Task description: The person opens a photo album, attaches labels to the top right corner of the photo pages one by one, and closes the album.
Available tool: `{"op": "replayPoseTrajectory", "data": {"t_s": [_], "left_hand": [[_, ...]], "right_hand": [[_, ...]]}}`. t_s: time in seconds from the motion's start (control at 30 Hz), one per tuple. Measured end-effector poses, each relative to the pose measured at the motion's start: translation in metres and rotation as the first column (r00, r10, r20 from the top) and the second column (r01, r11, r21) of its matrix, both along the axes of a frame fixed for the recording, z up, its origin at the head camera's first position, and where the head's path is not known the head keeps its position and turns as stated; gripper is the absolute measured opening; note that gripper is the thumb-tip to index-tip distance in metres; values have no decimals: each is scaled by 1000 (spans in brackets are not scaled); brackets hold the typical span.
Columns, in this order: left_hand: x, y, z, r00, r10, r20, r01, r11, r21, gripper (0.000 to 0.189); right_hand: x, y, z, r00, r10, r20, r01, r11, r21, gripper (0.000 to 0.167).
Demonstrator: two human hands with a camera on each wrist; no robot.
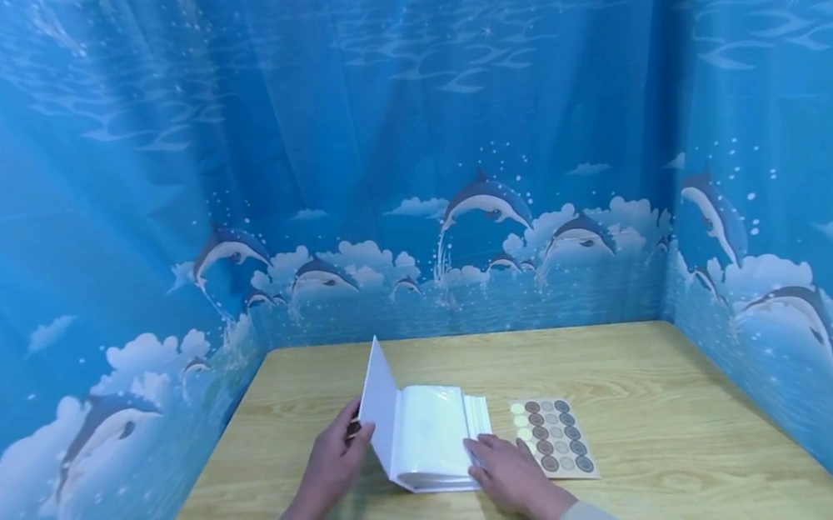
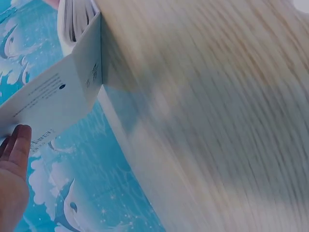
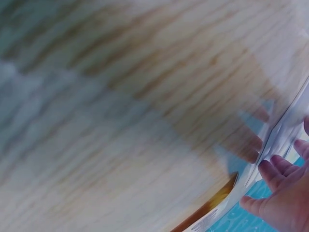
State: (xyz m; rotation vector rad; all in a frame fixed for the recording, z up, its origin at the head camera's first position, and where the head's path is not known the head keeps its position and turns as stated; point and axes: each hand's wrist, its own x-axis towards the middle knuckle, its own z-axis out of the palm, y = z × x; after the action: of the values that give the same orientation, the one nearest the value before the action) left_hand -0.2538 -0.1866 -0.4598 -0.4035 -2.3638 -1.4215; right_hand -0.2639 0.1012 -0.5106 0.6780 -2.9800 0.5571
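Note:
A white photo album with clear sleeve pages lies on the table, its front cover raised at a steep tilt on the left. My left hand grips that cover by its outer edge, thumb on the inner side and fingers behind. Small print and a dark dot show on the cover's outside in the left wrist view. On the album's right side, my right hand rests its fingertips at the page edges, fingers only slightly bent. The right wrist view shows these fingers spread along the album's edge.
Just right of the album, a sheet of round stickers in brown, cream and pale yellow lies flat, partly behind my right hand. The wood-grain table is enclosed at the back and sides by a blue dolphin-print curtain.

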Motion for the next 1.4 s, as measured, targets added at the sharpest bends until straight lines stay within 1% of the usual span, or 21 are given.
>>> {"op": "replayPoseTrajectory", "data": {"t_s": [0.1, 0.27, 0.33, 0.47, 0.67, 0.83, 1.07, 1.17, 1.3, 1.4], "left_hand": [[1, -5, 2, 1000, 26, 14, -26, 1000, 2, 50], [5, -16, 5, 994, 74, 81, -73, 997, -16, 55], [6, -21, 5, 991, 89, 103, -87, 996, -27, 56], [6, -32, 2, 987, 116, 112, -112, 993, -43, 58], [6, -42, -2, 974, 169, 150, -155, 982, -105, 59], [7, -47, -8, 973, 180, 142, -160, 977, -140, 59], [8, -56, -17, 976, 201, 85, -187, 971, -150, 57], [10, -61, -19, 976, 200, 89, -183, 969, -166, 58], [10, -67, -22, 967, 222, 126, -188, 953, -237, 58], [8, -71, -25, 959, 244, 146, -184, 923, -338, 55]], "right_hand": [[0, 0, 1, 1000, 0, -6, 0, 1000, 9, 50], [-1, 0, 0, 1000, 2, -1, -2, 1000, 11, 51], [-1, -1, 0, 1000, 3, 2, -3, 1000, 12, 51], [-1, -1, 0, 1000, 3, 6, -3, 1000, 13, 51], [-1, -1, -2, 1000, -7, 1, 7, 1000, 30, 51], [-2, -1, -4, 1000, -13, -13, 14, 999, 44, 50], [0, -2, -2, 1000, -18, -14, 19, 999, 36, 50], [1, -2, -1, 1000, -21, -14, 21, 999, 34, 50], [1, -2, -1, 1000, -23, -20, 24, 999, 36, 50], [1, -1, -1, 999, -25, -23, 26, 999, 33, 50]]}}
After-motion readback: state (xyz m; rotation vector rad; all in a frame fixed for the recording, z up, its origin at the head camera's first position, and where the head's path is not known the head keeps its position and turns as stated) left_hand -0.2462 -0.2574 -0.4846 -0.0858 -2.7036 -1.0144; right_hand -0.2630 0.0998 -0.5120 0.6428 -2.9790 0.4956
